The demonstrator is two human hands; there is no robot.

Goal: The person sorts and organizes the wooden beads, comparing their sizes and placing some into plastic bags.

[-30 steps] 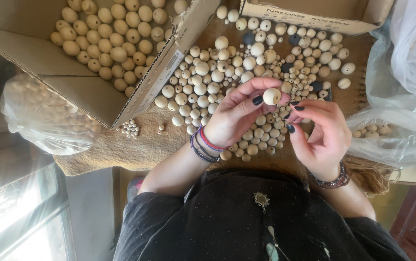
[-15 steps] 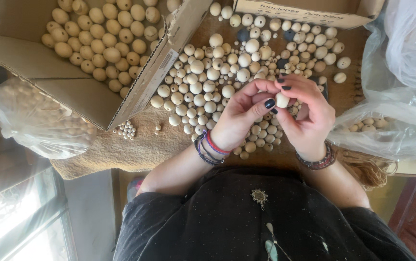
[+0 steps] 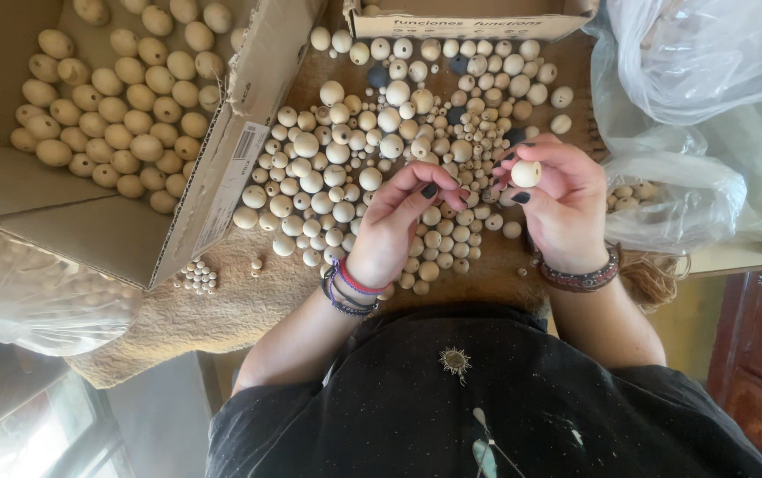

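Note:
My right hand [image 3: 567, 212] holds one round pale wooden bead [image 3: 525, 173] between thumb and fingertips, raised just above the table. My left hand [image 3: 399, 226] is beside it, a little apart, with its dark-nailed fingertips pinched together over the spread of beads; nothing shows between them. A wide heap of pale wooden beads [image 3: 346, 159] of mixed sizes, with a few dark ones, covers the brown table surface [image 3: 248, 305] under and beyond both hands. Bracelets sit on both wrists.
An open cardboard box [image 3: 62, 208] at the left holds several larger oval beads [image 3: 124, 106]. A second low box [image 3: 461, 22] lies at the top. Clear plastic bags sit at the right [image 3: 691, 106] and lower left [image 3: 36, 296]. A cluster of tiny beads [image 3: 197, 276] lies by the box.
Both hands were together on the bead; now my left hand has let go and dropped left toward the pile, while my right hand has carried the bead to the right.

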